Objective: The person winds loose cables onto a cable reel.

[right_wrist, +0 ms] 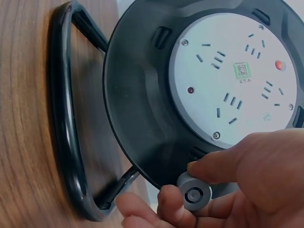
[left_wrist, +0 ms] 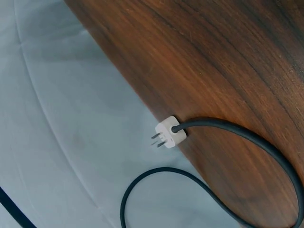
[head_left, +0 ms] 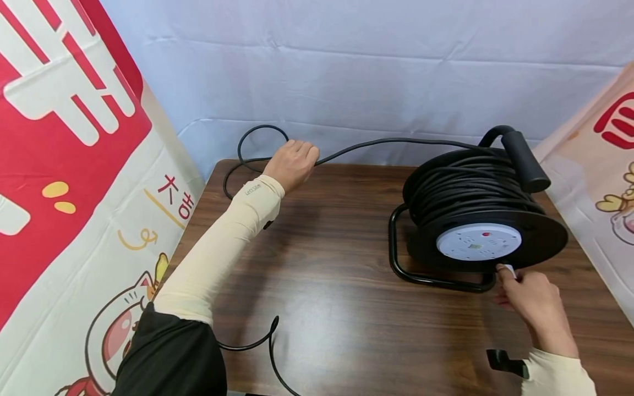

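A black cable reel [head_left: 540,234] stands on the right side of the table, with many turns of black cable wound on it. Its round white socket panel [right_wrist: 237,118] faces the person. My right hand [head_left: 535,297] pinches the small grey crank knob [right_wrist: 194,192] at the reel's lower rim between thumb and fingers. Over to the left, my left hand [head_left: 292,165] grips the cable [head_left: 381,141], which runs from the reel's top across to the fist. Beyond the fist the cable loops near the far left corner. Its white plug [left_wrist: 171,133] lies at the table edge, prongs pointing outward.
Under the reel is a black tubular stand [head_left: 393,247], and a black handle [head_left: 525,159] juts out at its top. A thinner black cord [head_left: 272,346] curls at the table's near edge. Pale cloth [head_left: 346,82] hangs behind the brown wooden table [head_left: 346,264]; printed banners flank it.
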### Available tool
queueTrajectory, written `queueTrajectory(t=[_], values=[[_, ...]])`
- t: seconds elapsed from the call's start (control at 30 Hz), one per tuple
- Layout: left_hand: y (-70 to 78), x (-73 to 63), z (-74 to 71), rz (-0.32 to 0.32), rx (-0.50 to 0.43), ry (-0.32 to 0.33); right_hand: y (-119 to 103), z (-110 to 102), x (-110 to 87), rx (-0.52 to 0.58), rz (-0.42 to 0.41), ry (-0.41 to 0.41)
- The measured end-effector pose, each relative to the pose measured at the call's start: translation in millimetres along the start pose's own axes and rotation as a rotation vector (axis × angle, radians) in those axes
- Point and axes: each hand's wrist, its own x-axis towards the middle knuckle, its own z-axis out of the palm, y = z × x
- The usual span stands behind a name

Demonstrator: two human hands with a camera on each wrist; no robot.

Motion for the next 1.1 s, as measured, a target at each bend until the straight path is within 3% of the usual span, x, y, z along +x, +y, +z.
queueTrajectory(t=[0.47,0.8,1.1], values=[[-0.3,-4.3,0.3,-0.018,-0.019,-0.004,-2.8,12.4,0.5,-0.027,-0.016,-0.006],[-1.7,-13.7,3.0,-0.064,-0.040,-0.060,-5.7,24.3,2.0,-0.054,-0.037,-0.069],[-4.7,-22.3,1.5,-0.152,-0.110,-0.144,-10.7,35.1,0.1,-0.044,-0.052,-0.095]])
